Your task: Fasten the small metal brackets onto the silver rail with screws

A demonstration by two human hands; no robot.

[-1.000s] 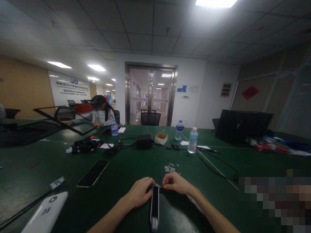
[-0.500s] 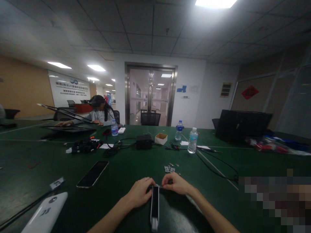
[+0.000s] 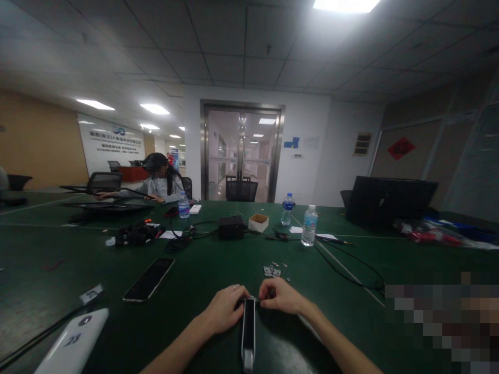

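A narrow dark bar with a pale edge (image 3: 248,330) stands on edge on the green table (image 3: 202,270) and runs toward me. My left hand (image 3: 225,307) curls against the bar's far end from the left. From the right, my right hand (image 3: 281,295) pinches something small at that same end; I cannot make out what it is. Small metal hinge parts (image 3: 272,270) lie just beyond my right hand.
A black phone (image 3: 149,278) lies at the left, a white device (image 3: 72,344) at the near left corner. Two water bottles (image 3: 309,225), a small box (image 3: 258,222), a black adapter (image 3: 231,227) and cables sit further back. A person (image 3: 158,179) works at the far left with a flat frame.
My hands and the bar have barely moved. The person at the far left has lowered a large black frame from tilted up to flat on the table.
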